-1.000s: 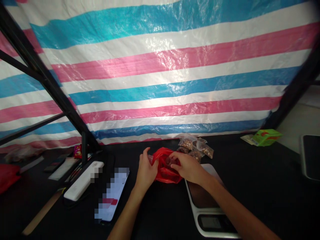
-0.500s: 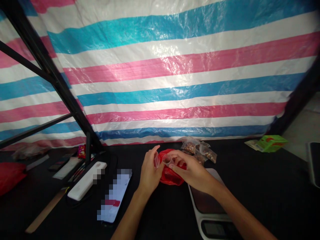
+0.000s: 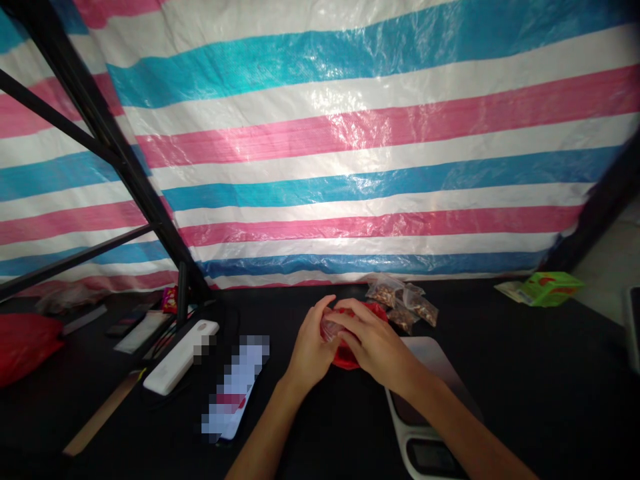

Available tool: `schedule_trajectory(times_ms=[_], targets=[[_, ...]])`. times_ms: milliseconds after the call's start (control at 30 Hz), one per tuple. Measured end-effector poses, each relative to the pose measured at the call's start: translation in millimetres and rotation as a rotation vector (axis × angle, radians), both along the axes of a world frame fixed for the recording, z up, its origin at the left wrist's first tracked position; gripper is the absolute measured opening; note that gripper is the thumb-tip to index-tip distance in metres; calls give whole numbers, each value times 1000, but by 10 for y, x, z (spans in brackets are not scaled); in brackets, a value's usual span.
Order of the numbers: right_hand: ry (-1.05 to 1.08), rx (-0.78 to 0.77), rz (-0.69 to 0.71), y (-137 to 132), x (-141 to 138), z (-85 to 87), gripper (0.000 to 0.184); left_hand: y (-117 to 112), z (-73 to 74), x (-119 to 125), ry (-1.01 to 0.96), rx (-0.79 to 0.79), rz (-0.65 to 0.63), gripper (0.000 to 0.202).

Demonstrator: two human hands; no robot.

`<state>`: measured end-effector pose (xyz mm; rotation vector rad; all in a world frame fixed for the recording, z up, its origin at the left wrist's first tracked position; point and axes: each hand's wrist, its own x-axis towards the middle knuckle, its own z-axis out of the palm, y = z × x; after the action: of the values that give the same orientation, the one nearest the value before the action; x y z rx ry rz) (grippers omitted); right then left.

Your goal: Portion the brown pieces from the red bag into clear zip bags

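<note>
Two bare hands meet near the middle of a black counter [image 3: 520,380], the left hand [image 3: 310,347] and the right hand [image 3: 373,343] cupped around one small piece of clear plastic [image 3: 330,329]. Only a sliver of it shows, so I can't make out its exact shape. The left fingers [image 3: 325,310] curl up around it from one side, and the right fingers [image 3: 353,317] close over it from the other, leaving almost no gap between the two hands.

One red plastic bag [image 3: 347,358] bunches directly beneath the hands, with a bit of it showing above the right hand too. Just beyond it lie at least three small clear bags of brown bits [image 3: 385,290], possibly nuts or seeds, piled close together. One white-and-black digital kitchen scale [image 3: 430,353] sits just beside the right forearm, which passes over it. To the left of the hands are one white power bank [image 3: 181,357] and one phone [image 3: 235,387] with a pixelated screen. One green box [image 3: 553,289] stands far off to the right, against a pink, white and blue striped tarp [image 3: 350,167].
</note>
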<state>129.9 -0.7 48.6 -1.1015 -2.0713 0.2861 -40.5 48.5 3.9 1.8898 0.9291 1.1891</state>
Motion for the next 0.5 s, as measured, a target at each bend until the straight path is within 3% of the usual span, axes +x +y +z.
schedule_trajectory(times_ms=[233,367,500], targets=[[-66,133,-1,31,18,-66,57,-7,23,33,-67,-51,-3,54],[-24,128,-69,54,45,-114,50,10,4,39,-68,-53,1,52],[33,47,-125,31,167,-29,43,48,-32,21,-43,-23,51,50]])
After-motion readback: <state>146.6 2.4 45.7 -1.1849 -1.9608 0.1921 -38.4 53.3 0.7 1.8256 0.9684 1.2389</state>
